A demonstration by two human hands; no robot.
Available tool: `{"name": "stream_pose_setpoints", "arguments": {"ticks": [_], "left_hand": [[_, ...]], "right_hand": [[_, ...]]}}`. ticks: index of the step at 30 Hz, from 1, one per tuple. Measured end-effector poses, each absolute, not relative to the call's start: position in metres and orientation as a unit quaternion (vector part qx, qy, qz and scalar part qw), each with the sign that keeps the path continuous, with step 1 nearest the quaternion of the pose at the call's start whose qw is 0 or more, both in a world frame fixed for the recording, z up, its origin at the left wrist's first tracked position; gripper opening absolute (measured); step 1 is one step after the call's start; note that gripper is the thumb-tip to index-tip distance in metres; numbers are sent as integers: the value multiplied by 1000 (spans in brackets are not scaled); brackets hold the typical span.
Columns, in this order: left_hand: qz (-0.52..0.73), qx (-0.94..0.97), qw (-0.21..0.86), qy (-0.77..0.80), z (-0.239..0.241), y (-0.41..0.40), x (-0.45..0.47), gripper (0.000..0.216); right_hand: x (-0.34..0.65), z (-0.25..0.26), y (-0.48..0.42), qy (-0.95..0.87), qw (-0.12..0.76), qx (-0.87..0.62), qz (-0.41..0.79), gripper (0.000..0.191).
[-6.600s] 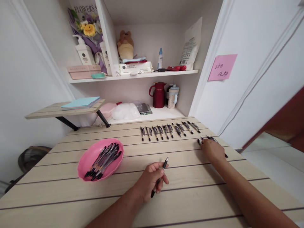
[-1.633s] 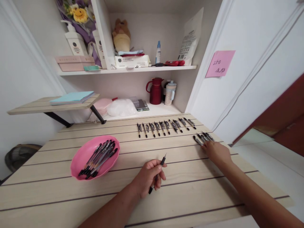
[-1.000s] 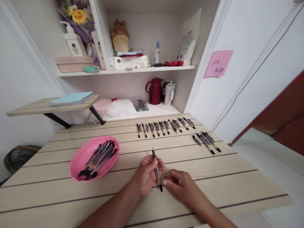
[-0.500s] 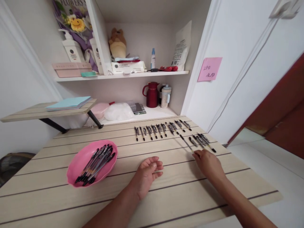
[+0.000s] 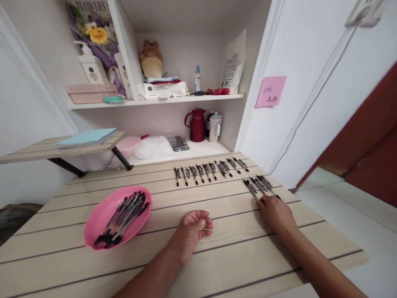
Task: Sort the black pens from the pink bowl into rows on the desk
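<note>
My right hand point(image 5: 277, 212) pinches the near end of a pen point(image 5: 249, 189) at the right of the table. That pen lies slanted along the left side of a short group of pens and caps point(image 5: 263, 182). My left hand point(image 5: 194, 228) rests palm-up near the middle of the table, fingers loosely curled and apart, with nothing in it. Farther back runs a row of several pens point(image 5: 203, 173), each with a dark cap beside it. On the left, a pink bowl point(image 5: 93, 225) with a wavy rim holds a heap of black-capped pens point(image 5: 124, 215).
A small raised wooden shelf point(image 5: 27, 150) bears blue paper point(image 5: 87, 137) at the left. Behind the slatted table point(image 5: 192, 273) is a white cabinet with a red jug point(image 5: 197, 126) and a cup point(image 5: 215, 128). A pink note point(image 5: 271, 92) is stuck to the right wall.
My right hand has moved slightly right, bringing the pen from a gap on the left up against the right group. My left hand stays nearly in place. The view has shifted slightly.
</note>
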State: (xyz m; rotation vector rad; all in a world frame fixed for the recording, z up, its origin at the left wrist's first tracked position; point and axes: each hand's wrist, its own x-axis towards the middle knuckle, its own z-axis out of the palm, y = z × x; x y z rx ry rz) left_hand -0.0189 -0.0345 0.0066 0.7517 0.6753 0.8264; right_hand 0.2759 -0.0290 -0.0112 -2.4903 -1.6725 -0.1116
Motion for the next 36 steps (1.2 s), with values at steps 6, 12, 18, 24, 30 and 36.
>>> {"name": "stream_pose_setpoints", "arguments": {"ticks": [6,12,18,24,30,36], "left_hand": [[384,352,794,315,8,-35,-19,25],[385,355,792,314,9,-35,-19,24],[382,357,792,315,9,-35,-19,25],[380,361,792,312,8,-34,-20,24],[383,369,789,308,7,-35,-20,24],[377,499,692,359,23,-30,-28,29]], "right_hand": [[278,-11,-29,-549,71,-832,-36,30],[277,-8,-31,-546,70,-834,-34,31],[278,-9,-31,-545,67,-835,-34,31],[278,-10,-30,-541,69,-837,-40,36],[276,-9,-33,-543,78,-834,-57,32],[239,1,-52,-592,146,-788,-84,21]]}}
